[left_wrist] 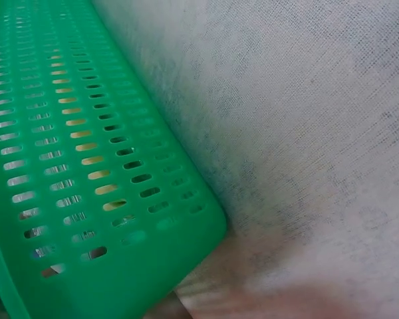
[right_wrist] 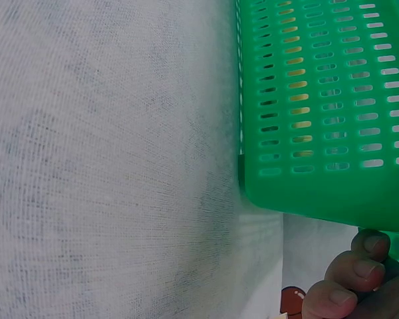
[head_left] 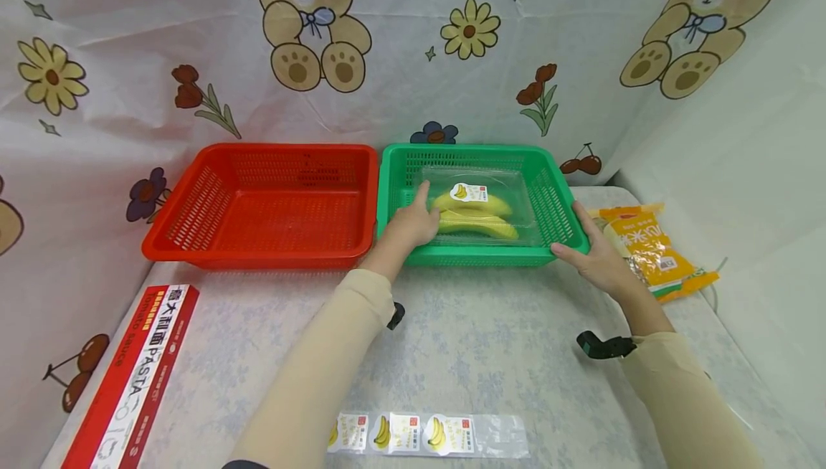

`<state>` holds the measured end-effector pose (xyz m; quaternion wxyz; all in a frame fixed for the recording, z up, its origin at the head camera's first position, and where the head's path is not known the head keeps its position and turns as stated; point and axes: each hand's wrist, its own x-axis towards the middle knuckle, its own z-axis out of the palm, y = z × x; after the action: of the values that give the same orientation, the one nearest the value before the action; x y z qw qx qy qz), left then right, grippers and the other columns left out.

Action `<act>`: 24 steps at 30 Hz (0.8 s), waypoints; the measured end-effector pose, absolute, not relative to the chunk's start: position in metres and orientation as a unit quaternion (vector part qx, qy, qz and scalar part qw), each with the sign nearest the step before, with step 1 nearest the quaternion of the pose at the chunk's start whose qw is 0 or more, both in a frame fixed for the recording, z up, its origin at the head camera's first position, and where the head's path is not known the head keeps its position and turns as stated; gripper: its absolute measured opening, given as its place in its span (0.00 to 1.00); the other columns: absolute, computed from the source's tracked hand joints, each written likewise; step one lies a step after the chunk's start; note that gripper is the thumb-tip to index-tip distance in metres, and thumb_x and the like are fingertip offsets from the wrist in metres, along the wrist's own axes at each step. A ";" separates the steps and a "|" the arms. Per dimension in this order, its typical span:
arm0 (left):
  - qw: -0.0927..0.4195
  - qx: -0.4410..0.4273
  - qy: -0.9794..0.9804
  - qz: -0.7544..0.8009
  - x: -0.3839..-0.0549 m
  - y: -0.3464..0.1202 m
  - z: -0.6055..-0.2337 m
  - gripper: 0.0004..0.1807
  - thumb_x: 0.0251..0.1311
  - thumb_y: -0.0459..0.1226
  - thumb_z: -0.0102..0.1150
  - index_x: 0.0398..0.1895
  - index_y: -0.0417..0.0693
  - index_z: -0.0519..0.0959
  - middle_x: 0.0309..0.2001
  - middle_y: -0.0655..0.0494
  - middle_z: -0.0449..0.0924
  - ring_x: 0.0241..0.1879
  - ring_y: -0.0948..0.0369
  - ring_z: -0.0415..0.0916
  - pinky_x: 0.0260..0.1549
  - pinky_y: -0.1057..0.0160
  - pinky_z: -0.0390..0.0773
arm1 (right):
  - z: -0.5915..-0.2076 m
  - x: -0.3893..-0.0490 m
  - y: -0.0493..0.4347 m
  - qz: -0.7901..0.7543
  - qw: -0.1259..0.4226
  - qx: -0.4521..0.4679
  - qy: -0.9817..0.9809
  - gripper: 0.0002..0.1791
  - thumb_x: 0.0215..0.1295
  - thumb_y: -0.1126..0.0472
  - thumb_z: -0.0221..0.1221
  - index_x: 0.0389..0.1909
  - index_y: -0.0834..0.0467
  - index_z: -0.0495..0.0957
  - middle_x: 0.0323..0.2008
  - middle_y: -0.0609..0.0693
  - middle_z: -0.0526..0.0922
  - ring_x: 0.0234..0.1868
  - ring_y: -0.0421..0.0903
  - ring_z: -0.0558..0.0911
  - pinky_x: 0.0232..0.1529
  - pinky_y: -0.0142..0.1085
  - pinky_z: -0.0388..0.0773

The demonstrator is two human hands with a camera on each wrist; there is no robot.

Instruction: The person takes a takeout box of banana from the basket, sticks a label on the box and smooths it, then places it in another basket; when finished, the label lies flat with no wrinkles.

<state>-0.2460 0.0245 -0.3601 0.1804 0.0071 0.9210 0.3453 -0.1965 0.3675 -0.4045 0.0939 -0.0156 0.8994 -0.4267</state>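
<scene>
A clear plastic box [head_left: 523,200] with yellow bananas [head_left: 477,225] and a banana label [head_left: 469,192] lies in the green basket [head_left: 548,168]. My left hand [head_left: 410,224] reaches over the basket's left end, its index finger straight at the box's left edge; whether it touches cannot be told. Its other fingers are hidden in the head view. My right hand [head_left: 600,257] grips the basket's right end, thumb at the front corner. In the right wrist view, its curled fingers [right_wrist: 352,272] show outside the basket wall.
A red basket [head_left: 258,262] stands against the green one. On the left lies a red pasta box [head_left: 132,376]. An orange food bag [head_left: 648,247] lies at the right, beyond my right hand. A strip of banana labels [head_left: 426,434] lies at the table's near edge.
</scene>
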 end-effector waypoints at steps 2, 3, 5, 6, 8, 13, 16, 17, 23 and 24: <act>0.162 -0.001 0.929 0.332 -0.245 0.027 -0.360 0.34 0.78 0.50 0.35 0.80 0.67 0.37 0.75 0.37 0.57 0.73 0.38 0.56 0.67 0.40 0.65 | -0.403 -0.197 0.366 -0.430 0.092 -0.019 0.898 0.53 0.72 0.47 0.56 0.78 0.41 0.23 0.80 0.53 0.29 0.76 0.68 0.48 0.67 0.69 0.57; 0.152 -0.002 0.934 0.323 -0.244 0.028 -0.360 0.33 0.78 0.50 0.36 0.80 0.66 0.39 0.74 0.35 0.57 0.73 0.39 0.57 0.66 0.41 0.66 | -0.403 -0.197 0.366 -0.432 0.091 -0.020 0.897 0.53 0.72 0.48 0.56 0.78 0.42 0.23 0.80 0.53 0.29 0.76 0.68 0.48 0.67 0.69 0.56; 0.121 0.008 0.949 0.291 -0.242 0.031 -0.359 0.32 0.78 0.49 0.37 0.80 0.62 0.44 0.73 0.33 0.56 0.68 0.38 0.64 0.60 0.43 0.74 | -0.402 -0.196 0.365 -0.434 0.090 -0.022 0.896 0.53 0.72 0.49 0.56 0.78 0.43 0.23 0.80 0.53 0.29 0.76 0.68 0.48 0.67 0.69 0.57; 0.104 0.016 0.957 0.272 -0.240 0.032 -0.358 0.31 0.78 0.48 0.38 0.80 0.61 0.46 0.72 0.33 0.56 0.65 0.38 0.67 0.56 0.44 0.77 | -0.401 -0.196 0.365 -0.434 0.090 -0.023 0.896 0.53 0.72 0.49 0.56 0.78 0.43 0.24 0.80 0.54 0.29 0.76 0.68 0.48 0.67 0.69 0.57; 0.064 0.038 0.971 0.227 -0.235 0.036 -0.355 0.30 0.77 0.47 0.40 0.79 0.60 0.50 0.70 0.35 0.58 0.58 0.40 0.71 0.46 0.49 0.82 | -0.401 -0.196 0.365 -0.431 0.091 -0.020 0.897 0.53 0.72 0.48 0.56 0.78 0.42 0.23 0.80 0.54 0.29 0.76 0.68 0.48 0.67 0.69 0.56; -0.015 0.100 0.982 0.161 -0.212 0.039 -0.339 0.31 0.74 0.46 0.44 0.78 0.63 0.53 0.68 0.42 0.62 0.53 0.46 0.70 0.35 0.56 0.81 | -0.402 -0.196 0.363 -0.429 0.087 -0.024 0.899 0.52 0.73 0.48 0.55 0.78 0.39 0.24 0.80 0.53 0.30 0.76 0.67 0.50 0.66 0.68 0.59; -0.046 0.140 0.977 0.153 -0.193 0.035 -0.331 0.33 0.72 0.46 0.45 0.79 0.64 0.53 0.66 0.45 0.65 0.50 0.50 0.68 0.34 0.59 0.78 | -0.404 -0.196 0.362 -0.427 0.078 -0.027 0.900 0.51 0.73 0.48 0.55 0.78 0.40 0.24 0.80 0.54 0.31 0.74 0.66 0.51 0.64 0.67 0.60; -0.055 0.152 0.975 0.152 -0.187 0.034 -0.328 0.33 0.72 0.46 0.45 0.79 0.64 0.53 0.65 0.46 0.66 0.49 0.51 0.67 0.35 0.59 0.78 | -0.405 -0.195 0.362 -0.425 0.073 -0.026 0.902 0.51 0.73 0.47 0.55 0.78 0.40 0.25 0.80 0.55 0.31 0.74 0.66 0.51 0.64 0.67 0.60; -0.097 0.216 0.956 0.174 -0.150 0.025 -0.326 0.32 0.70 0.46 0.47 0.77 0.61 0.58 0.64 0.46 0.68 0.55 0.51 0.70 0.45 0.55 0.80 | -0.408 -0.191 0.360 -0.423 0.048 -0.021 0.905 0.50 0.74 0.48 0.54 0.79 0.42 0.26 0.79 0.61 0.37 0.68 0.65 0.58 0.55 0.55 0.75; -0.101 0.223 0.952 0.182 -0.144 0.023 -0.327 0.32 0.70 0.46 0.48 0.76 0.60 0.59 0.64 0.46 0.68 0.56 0.51 0.70 0.45 0.54 0.81 | -0.409 -0.191 0.360 -0.426 0.046 -0.022 0.903 0.49 0.74 0.48 0.53 0.79 0.42 0.27 0.79 0.63 0.40 0.64 0.63 0.62 0.49 0.49 0.78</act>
<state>-0.1436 0.0235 -0.3272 -0.1014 0.2225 0.9524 0.1820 -0.1907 0.3599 -0.4089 0.0461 -0.0218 0.9034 -0.4258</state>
